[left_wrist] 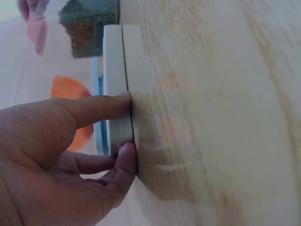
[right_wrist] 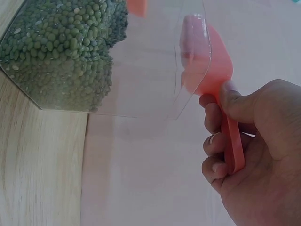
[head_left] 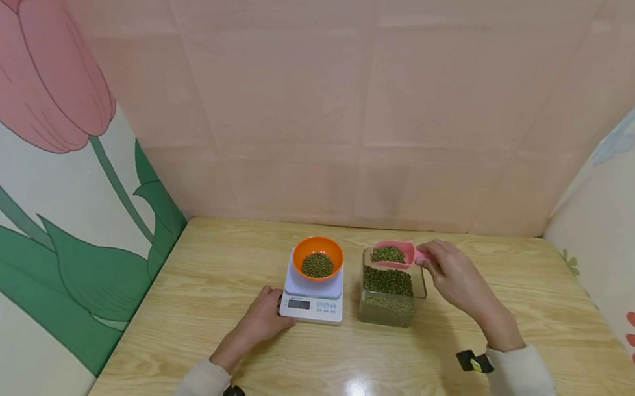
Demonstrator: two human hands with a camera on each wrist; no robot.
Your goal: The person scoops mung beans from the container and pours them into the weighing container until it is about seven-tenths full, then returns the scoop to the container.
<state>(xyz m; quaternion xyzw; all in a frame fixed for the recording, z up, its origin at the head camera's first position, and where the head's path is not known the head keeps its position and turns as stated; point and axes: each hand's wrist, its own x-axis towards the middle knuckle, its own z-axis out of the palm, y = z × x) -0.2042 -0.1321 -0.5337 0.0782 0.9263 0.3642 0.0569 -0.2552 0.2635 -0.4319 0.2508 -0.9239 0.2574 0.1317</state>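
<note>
On the table stands a white digital kitchen scale, carrying an orange bowl with green mung beans inside. My left hand grips the scale's near left corner, thumb along the front edge and fingers curled at the side. My right hand holds a pink scoop by its handle. Mung beans fill the scoop's bowl, which is over the far part of a clear container. In the right wrist view, fingers wrap the handle, and the container holds many more beans.
The container stands just right of the scale on the wooden table. A pink sheet covers the wall behind the table. Flower-painted walls flank both sides.
</note>
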